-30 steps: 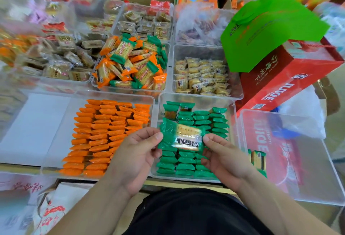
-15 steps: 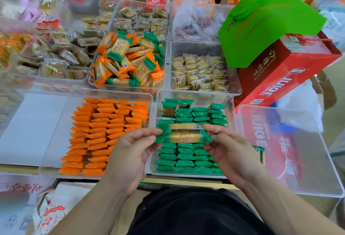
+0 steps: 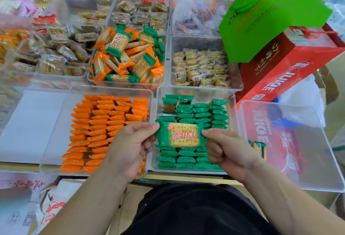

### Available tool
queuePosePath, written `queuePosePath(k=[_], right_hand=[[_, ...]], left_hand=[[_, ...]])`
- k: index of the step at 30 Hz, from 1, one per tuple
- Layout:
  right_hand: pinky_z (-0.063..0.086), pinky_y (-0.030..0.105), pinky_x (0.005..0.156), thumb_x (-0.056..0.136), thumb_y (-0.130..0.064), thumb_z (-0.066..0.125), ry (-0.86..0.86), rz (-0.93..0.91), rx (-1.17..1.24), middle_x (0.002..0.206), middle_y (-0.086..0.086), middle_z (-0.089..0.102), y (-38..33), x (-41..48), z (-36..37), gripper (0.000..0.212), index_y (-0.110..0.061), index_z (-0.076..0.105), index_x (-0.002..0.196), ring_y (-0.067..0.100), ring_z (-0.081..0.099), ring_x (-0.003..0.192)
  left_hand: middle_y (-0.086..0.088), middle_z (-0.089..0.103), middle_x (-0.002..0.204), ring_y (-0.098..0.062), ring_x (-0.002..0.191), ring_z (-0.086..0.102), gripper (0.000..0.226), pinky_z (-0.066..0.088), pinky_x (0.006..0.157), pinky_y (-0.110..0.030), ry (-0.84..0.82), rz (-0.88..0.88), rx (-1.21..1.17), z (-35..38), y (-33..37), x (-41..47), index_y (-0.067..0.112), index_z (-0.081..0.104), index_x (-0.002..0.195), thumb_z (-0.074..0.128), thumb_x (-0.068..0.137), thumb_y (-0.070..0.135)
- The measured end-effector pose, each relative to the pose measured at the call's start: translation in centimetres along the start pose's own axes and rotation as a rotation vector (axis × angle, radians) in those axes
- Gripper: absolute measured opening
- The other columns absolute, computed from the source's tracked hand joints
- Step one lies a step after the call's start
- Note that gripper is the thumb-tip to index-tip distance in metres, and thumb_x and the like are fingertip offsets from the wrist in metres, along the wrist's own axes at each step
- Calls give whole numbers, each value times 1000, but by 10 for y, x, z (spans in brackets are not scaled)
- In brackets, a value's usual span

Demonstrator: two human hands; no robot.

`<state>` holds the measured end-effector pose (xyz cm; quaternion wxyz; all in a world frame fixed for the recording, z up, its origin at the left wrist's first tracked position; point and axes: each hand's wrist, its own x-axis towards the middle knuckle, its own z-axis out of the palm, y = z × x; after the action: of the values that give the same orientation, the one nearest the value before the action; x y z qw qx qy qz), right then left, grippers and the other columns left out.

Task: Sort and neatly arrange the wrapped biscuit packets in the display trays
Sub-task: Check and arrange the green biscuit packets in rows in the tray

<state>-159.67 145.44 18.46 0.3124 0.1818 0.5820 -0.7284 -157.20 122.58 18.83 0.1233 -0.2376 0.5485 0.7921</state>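
A shop counter spreads out below you, crowded with clear trays of wrapped snacks. Along its near edge, the orange tray (image 3: 112,90) on the left holds tidy rows of orange packets (image 3: 104,128), and the green tray (image 3: 196,89) just beside it on the right holds rows of green packets (image 3: 201,110). You hold one green biscuit packet (image 3: 182,136) above the middle of that green tray, flat and face up, its printed label readable. Your left hand (image 3: 128,145) pinches its left end, thumb on top and fingers curled beneath; your right hand (image 3: 229,150) pinches its right end the same way. Behind the orange tray, a mixed tray (image 3: 125,83) is heaped with orange and green packets in no order, and to its right stands a tray of pale yellow packets (image 3: 201,66). At the counter's near right corner lies a clear tray (image 3: 308,169) with one green packet (image 3: 259,147) standing at its left wall. Behind that, a red juice box (image 3: 280,70) leans under a green bag (image 3: 270,14).
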Motion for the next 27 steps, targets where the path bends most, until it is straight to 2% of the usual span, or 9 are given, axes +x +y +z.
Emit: queuePosePath(k=[4, 6, 8, 10, 12, 16, 19, 23, 27], right_hand=[[16, 24, 44, 97, -17, 59, 62, 19, -42, 45, 3, 32, 1, 4, -3, 25, -15, 59, 72, 13, 22, 42], [21, 22, 42, 101, -21, 56, 91, 24, -112, 51, 5, 49, -2, 5, -1, 15, -12, 62, 90, 11, 34, 42], [29, 21, 46, 102, -32, 54, 129, 46, -101, 74, 10, 72, -6, 8, 2, 21, -12, 60, 106, 13, 54, 50], [39, 24, 51, 102, -44, 50, 157, 60, -49, 95, 17, 77, -11, 12, 3, 33, -14, 58, 113, 19, 67, 65], [47, 25, 55, 99, -47, 52, 183, 48, -8, 99, 18, 76, -14, 19, 4, 35, -14, 59, 111, 24, 73, 78], [53, 26, 58, 93, -19, 69, 223, -10, 17, 111, 22, 72, -14, 45, 0, 8, -12, 65, 91, 27, 73, 85], [54, 27, 62, 87, -10, 75, 268, -45, 35, 113, 23, 71, -16, 73, -1, 18, -15, 64, 101, 25, 69, 87], [58, 30, 80, 85, -19, 80, 348, -207, -334, 98, 9, 76, -20, 111, 0, 43, -19, 64, 125, 14, 72, 94], [53, 20, 84, 84, -22, 80, 355, -474, -847, 96, -7, 71, -19, 145, 8, 34, -15, 72, 117, 3, 65, 87]], left_hand=[[-3, 51, 64, -12, 57, 37, 12, 32, 55, -26, 21, -8, 88, 1, -3, 2, 13, 72, 73, 71, 81, 22], [-3, 54, 62, -11, 55, 44, 20, 38, 51, -22, 68, 63, 258, -1, -6, 6, 18, 73, 71, 68, 91, 17], [-3, 64, 62, -11, 56, 56, 16, 45, 51, -19, 91, 160, 362, -2, -7, 9, 16, 75, 80, 67, 93, 13], [-3, 73, 71, -13, 64, 67, 11, 50, 55, -19, 81, 230, 411, -1, -8, 13, 14, 76, 87, 67, 92, 9], [3, 76, 82, -10, 78, 72, 13, 55, 65, -21, 56, 277, 495, -2, -11, 20, 18, 77, 92, 69, 91, 8], [20, 75, 94, 0, 92, 69, 32, 56, 78, -18, 14, 338, 637, -8, -21, 40, 38, 73, 101, 72, 89, 9], [22, 69, 109, 3, 103, 62, 32, 48, 84, -12, 30, 422, 829, -17, -34, 64, 38, 67, 117, 70, 92, 17], [-7, 65, 129, -28, 121, 56, 43, 41, 104, -43, 118, 507, 1267, -36, -60, 102, 13, 69, 124, 46, 96, 36], [-13, 64, 133, -35, 118, 60, 48, 47, 101, -50, 140, 500, 1400, -46, -81, 123, 7, 69, 125, 41, 92, 30]])
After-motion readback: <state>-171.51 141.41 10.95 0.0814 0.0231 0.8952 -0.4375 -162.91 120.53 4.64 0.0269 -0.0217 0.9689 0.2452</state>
